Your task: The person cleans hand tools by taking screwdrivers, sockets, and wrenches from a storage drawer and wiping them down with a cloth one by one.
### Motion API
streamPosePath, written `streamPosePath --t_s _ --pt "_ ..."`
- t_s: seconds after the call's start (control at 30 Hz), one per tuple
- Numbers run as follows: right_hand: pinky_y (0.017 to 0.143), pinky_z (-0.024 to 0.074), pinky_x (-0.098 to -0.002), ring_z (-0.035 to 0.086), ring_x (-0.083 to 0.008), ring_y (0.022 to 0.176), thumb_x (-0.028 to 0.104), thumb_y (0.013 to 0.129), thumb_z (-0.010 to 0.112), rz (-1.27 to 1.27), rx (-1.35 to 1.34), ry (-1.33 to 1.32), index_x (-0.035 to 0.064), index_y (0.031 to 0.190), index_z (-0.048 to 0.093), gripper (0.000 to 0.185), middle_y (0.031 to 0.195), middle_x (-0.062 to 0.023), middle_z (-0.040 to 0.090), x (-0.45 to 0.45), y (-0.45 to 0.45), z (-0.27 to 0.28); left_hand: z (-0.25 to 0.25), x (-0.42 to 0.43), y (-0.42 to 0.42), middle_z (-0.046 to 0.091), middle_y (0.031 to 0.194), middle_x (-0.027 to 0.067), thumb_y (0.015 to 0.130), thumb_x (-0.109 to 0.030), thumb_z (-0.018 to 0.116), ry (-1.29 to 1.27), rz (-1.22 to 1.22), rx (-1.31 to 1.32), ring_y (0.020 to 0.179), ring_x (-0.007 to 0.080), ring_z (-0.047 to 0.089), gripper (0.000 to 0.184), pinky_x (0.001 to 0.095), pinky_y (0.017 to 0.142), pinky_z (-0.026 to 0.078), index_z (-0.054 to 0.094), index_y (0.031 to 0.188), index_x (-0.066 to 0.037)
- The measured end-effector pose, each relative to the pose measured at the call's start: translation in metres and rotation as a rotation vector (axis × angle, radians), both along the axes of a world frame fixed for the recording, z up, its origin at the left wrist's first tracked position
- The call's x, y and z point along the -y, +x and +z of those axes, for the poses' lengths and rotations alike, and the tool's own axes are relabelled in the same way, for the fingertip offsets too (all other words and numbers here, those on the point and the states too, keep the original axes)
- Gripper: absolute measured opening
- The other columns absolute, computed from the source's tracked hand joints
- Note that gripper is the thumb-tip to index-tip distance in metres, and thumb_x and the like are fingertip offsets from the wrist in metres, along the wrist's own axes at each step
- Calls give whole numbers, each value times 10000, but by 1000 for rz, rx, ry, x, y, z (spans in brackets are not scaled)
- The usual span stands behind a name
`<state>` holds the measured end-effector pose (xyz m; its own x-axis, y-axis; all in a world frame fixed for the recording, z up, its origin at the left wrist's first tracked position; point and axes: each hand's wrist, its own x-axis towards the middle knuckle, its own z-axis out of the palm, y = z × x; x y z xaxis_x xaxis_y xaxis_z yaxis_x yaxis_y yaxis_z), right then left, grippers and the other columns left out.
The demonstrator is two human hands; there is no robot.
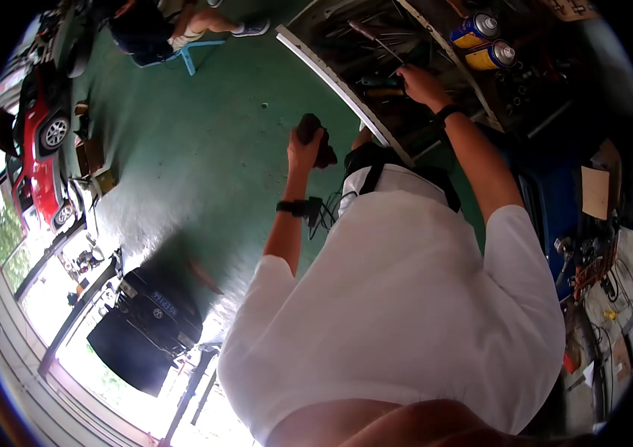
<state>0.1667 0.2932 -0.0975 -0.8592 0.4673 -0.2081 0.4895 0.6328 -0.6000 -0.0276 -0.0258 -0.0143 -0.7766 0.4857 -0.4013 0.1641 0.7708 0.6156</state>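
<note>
My left hand (302, 154) is closed round a crumpled dark cloth (324, 152), held over the green floor beside the drawer. Over an open tool drawer (316, 59), my right hand (424, 87) reaches in with its fingers closed. A long thin screwdriver (376, 39) runs from its handle at the upper left down to these fingertips, which appear to pinch the end of its shaft. Just below the fingers lie dark-handled tools (382, 87), partly hidden by the hand. More tools fill the drawer in shadow.
Two spray cans (476, 30) stand beyond the drawer. A blue cabinet (555, 201) and a cluttered bench (629, 261) are at right. A seated person (182, 26) is at the upper left. A red car (40, 160) and a dark car (152, 313) stand to the left.
</note>
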Motion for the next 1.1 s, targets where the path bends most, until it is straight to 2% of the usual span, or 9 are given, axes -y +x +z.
streamPosePath --t_s 0.13,0.2,0.27,0.33,0.4,0.57,0.67,0.9,1.1 --pt "955 522 -483 606 -413 1110 -5 861 628 -11 25 -17 -5 1214 618 353 1257 -226 600 3 -42 -5 -25 -46 -29 671 1080 269 794 -403 802 -11 -72 78 1017 476 645 584 523 845 523 555 1158 -19" --pt "961 527 -480 599 -414 1119 1 881 627 -48 54 -7 -20 1197 617 317 1263 -234 584 7 -63 -20 -31 -65 -37 653 1088 263 801 -367 788 113 -207 -164 1002 482 635 562 528 837 520 541 1170 -23" --pt "933 542 -478 598 -398 1101 23 894 640 -46 -37 252 -6 1173 626 281 1204 -212 594 5 -82 -35 -34 -78 -52 647 1092 262 796 -353 790 132 -200 -178 1000 481 631 554 526 839 520 545 1165 -20" --pt "909 555 -462 602 -374 1086 35 897 648 -104 72 194 -1 1163 626 269 1164 -192 599 4 -92 -42 -36 -82 -71 642 1096 260 792 -338 791 158 -201 -224 998 480 627 545 525 841 519 548 1160 -18" --pt "885 567 -446 606 -350 1070 48 899 655 -179 179 136 4 1152 626 259 1124 -172 604 4 -100 -35 -47 -76 -85 645 1101 258 782 -320 802 71 -134 -73 1002 468 633 547 521 850 521 556 1167 -20" --pt "772 601 -399 637 -291 1016 97 923 646 -36 266 460 30 999 679 106 1041 -123 620 -11 -102 -16 -53 -56 -102 664 1094 249 788 -358 803 -36 -164 -20 1009 445 649 566 508 851 529 562 1182 -31" --pt "737 605 -403 661 -289 944 99 930 640 -86 300 440 41 939 692 79 1028 -115 627 -9 -96 -34 -55 -60 -103 669 1090 248 793 -370 797 -27 -209 0 1019 438 652 570 499 861 529 564 1191 -35" --pt "710 620 -380 673 -290 879 103 944 629 -75 379 377 22 970 676 97 1070 -125 636 -12 -105 -37 -46 -83 -95 667 1099 235 791 -368 781 -49 -187 52 1034 442 639 562 499 876 522 566 1186 -33" --pt "675 597 -446 669 -346 842 148 977 609 52 248 435 24 1100 574 178 1075 -157 633 -19 -91 -48 -56 -76 -99 665 1086 245 788 -381 770 -95 -166 21 1015 454 639 564 514 862 521 553 1173 -31"
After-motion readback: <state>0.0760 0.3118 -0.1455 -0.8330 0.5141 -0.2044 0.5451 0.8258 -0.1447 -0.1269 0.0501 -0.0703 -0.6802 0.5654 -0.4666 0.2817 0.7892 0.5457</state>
